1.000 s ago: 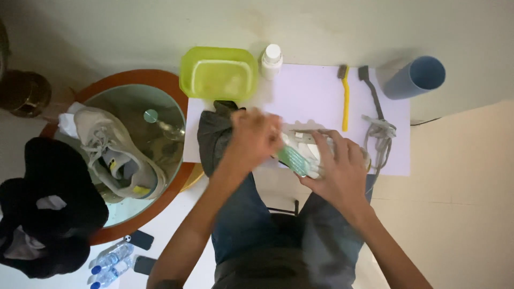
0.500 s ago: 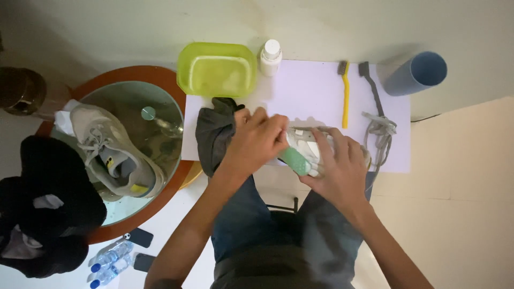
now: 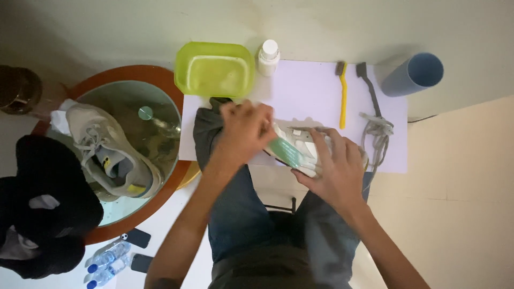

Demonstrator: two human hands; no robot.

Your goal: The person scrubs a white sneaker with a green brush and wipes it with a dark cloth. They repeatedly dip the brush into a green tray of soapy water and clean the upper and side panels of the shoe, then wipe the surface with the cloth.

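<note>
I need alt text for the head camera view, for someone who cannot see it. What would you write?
Seen from above, a person's right hand steadies a white sneaker on a pale sheet while the left hand presses a dark cloth beside it. Above lie a green tub, white bottle and two brushes.

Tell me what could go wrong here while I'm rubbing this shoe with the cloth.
The shoe is braced only by your right hand, so hard rubbing from the left hand could make it slip. The left hand works close to the green tub and the small white bottle; a wide stroke might knock them. The loose laces lie at the shoe's side and might snag.
</note>
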